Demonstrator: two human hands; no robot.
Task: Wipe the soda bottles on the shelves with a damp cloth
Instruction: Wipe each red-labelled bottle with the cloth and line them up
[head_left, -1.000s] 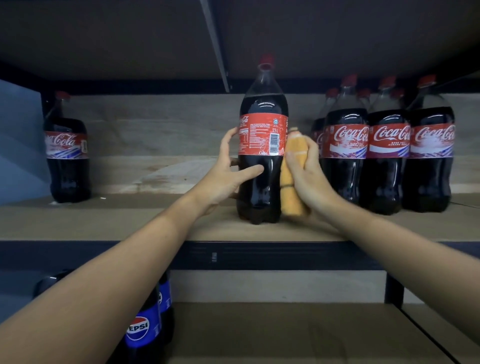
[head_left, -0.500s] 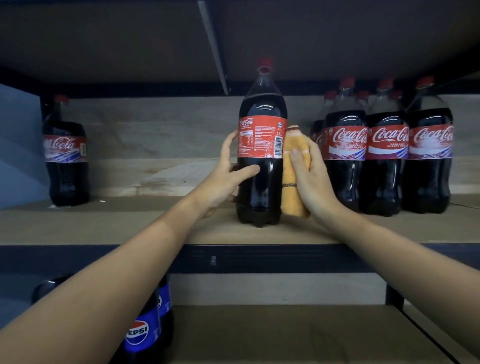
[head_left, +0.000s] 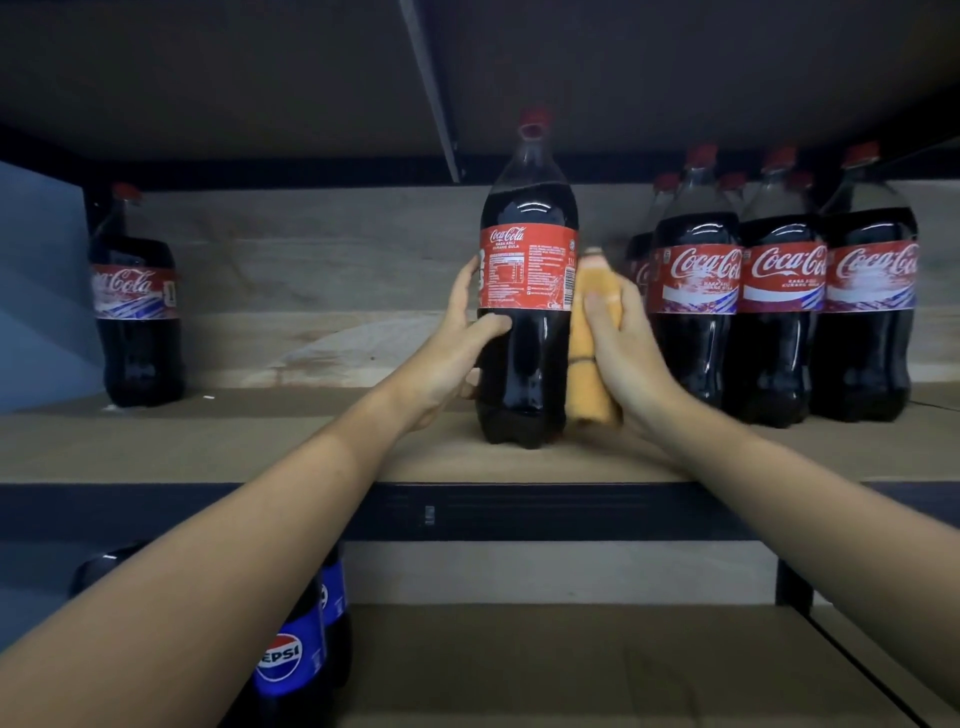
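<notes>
Label of dark plastic cola bottle (head_left: 527, 332) now turned within left hand (head_left: 457, 343) grip; right hand (head_left: 623, 348) clamps folded orange cloth (head_left: 592, 332) against its side, wipe progressing.

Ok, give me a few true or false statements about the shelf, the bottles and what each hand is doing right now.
1. The left hand holds the red-labelled cola bottle standing at the shelf front. True.
2. The right hand presses a blue sponge against that bottle. False: it grips a folded orange cloth.
3. The held bottle's red cap is off. False: the cap is on.
4. A row of red-labelled cola bottles stands to the right of the cloth. True.
5. The blue-labelled Pepsi bottles share the shelf with the cola. False: they stand on the shelf below.
</notes>
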